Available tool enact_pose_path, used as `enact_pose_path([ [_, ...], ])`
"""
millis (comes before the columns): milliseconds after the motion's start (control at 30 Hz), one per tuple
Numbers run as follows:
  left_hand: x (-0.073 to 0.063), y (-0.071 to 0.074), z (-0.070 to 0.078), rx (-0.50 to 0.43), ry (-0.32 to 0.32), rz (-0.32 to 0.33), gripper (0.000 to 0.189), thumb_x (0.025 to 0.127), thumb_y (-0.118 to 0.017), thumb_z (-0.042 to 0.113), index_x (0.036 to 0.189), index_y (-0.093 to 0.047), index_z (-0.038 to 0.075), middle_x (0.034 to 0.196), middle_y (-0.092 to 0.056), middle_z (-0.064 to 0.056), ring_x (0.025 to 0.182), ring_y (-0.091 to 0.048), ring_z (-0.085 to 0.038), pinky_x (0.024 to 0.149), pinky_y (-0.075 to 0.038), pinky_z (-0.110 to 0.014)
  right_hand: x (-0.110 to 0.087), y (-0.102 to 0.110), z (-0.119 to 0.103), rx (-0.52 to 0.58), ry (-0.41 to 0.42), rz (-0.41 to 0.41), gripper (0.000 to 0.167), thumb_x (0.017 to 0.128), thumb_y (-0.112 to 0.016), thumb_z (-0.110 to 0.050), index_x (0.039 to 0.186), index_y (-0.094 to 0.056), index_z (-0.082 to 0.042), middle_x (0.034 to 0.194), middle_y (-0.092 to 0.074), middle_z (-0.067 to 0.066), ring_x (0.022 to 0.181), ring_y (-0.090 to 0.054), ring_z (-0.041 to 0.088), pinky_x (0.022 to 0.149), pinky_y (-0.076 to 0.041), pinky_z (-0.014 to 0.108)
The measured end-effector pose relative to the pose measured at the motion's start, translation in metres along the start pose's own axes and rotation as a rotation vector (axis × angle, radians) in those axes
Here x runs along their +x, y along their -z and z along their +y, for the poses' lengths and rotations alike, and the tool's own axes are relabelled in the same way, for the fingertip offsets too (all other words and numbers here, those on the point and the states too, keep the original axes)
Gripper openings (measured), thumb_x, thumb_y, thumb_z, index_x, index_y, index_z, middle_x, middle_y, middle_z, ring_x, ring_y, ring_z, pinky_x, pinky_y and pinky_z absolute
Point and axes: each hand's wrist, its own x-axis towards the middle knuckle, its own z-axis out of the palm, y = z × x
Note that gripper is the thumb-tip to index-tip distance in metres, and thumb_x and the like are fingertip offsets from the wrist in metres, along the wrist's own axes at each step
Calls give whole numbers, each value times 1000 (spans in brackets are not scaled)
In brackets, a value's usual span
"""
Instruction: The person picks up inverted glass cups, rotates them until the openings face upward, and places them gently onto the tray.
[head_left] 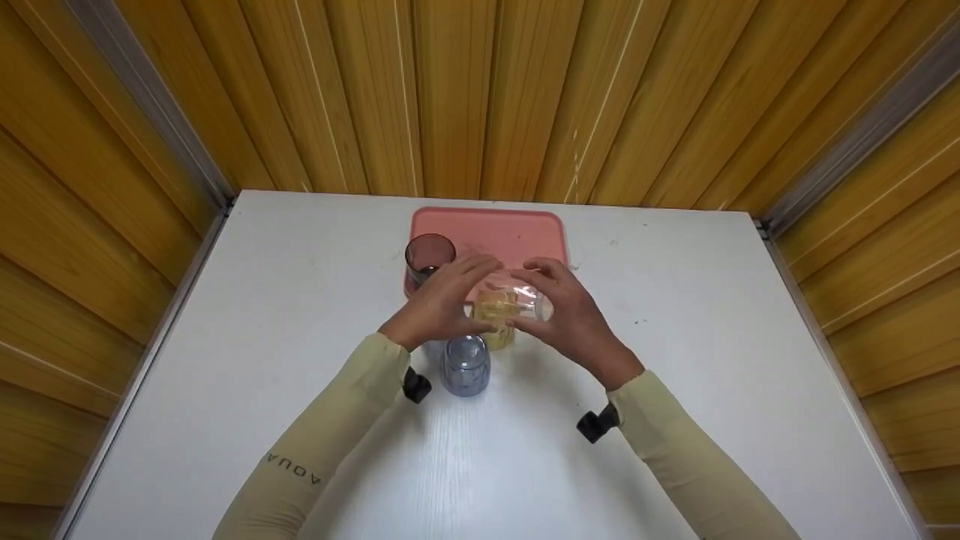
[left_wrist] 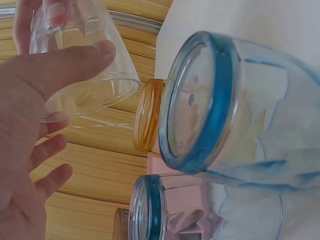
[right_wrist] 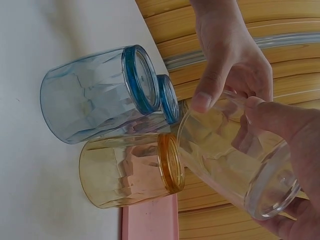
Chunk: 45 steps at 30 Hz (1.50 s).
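Note:
A clear cup (right_wrist: 225, 155) is held in the air on its side between both hands, its thick base toward the right. My left hand (head_left: 442, 304) grips it near the rim, the thumb lying across the outside wall. At the base end my right hand (head_left: 574, 315) holds it with thumb and fingers. Below and beside the hands, an amber cup (right_wrist: 130, 170) stands upside down on the table. Next to it is an upside-down blue cup (head_left: 466, 367), with a second blue cup (left_wrist: 230, 210) close by, mostly covered by the left hand in the head view.
A pink tray (head_left: 510, 225) lies toward the table's back edge. On its left side stands a dark purplish cup (head_left: 430, 251), mouth up, partly behind the left hand. Wood-patterned walls (head_left: 457, 97) surround the white table (head_left: 712, 322) at the back and sides.

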Motion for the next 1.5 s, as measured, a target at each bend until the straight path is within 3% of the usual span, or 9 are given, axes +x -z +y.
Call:
enact_pose_path([
  [333,-2,0,-2,-93,-20,8,91,72,-85,38,148,-35,34,153,-34,10,146,-29,-14,114,-37,-44,-1,1,3,43,24,40,64,74,-84,-28,133,-59,-22,134,-50,2,125,-52,20,102,-49,38],
  [567,-4,0,-3,-199,-10,-1,93,72,-84,39,147,-30,45,155,-31,12,146,-27,-14,111,-38,-50,-3,1,3,94,24,58,63,75,-83,-28,133,-58,-24,133,-50,2,125,-51,20,103,-49,41],
  [700,-3,0,-3,-281,-16,3,89,75,-81,44,147,-28,47,155,-30,12,143,-32,-15,109,-42,-46,-4,2,2,105,27,70,63,76,-83,-29,133,-57,-24,134,-50,1,126,-50,19,105,-47,40],
  [900,-2,1,-4,-406,-18,33,79,81,-73,45,147,-31,41,152,-38,9,134,-44,-15,106,-45,-38,-4,2,0,111,42,101,64,77,-81,-33,134,-57,-23,134,-50,0,125,-50,17,105,-47,38],
  [1167,-1,2,-7,-676,-37,53,56,94,-54,34,147,-36,29,148,-44,6,135,-42,-16,109,-41,-47,-5,4,-3,150,71,138,64,77,-81,-34,134,-57,-23,133,-50,-1,125,-50,13,103,-49,36],
  [1500,0,2,-6,-855,-26,23,54,94,-47,34,147,-38,24,148,-44,0,136,-43,-21,108,-44,-46,-5,5,-8,170,81,183,65,75,-82,-33,134,-57,-23,133,-51,0,124,-51,15,102,-49,34],
])
